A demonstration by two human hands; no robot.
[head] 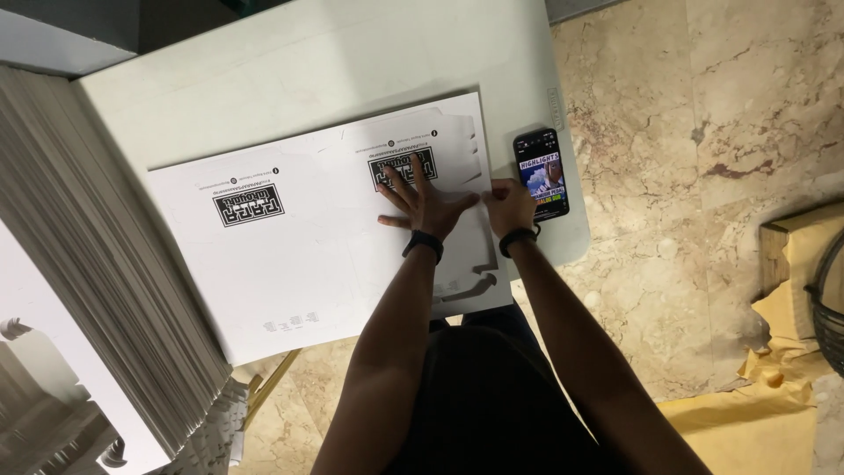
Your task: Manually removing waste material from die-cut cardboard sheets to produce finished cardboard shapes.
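Bare arms, two dark wristbands, dark clothing

Both forearms are bare from the elbow down, with no sleeves showing on either. The left hand carries a narrow black band snug around the wrist, smooth and plain, with no face or buckle to be made out from above. The right hand wears a like black band at its wrist, a little slimmer in look. The fingers bear no rings or gloves. Below the arms the torso is covered by a dark, plain garment, nearly black in this light; its cut and fabric cannot be told.
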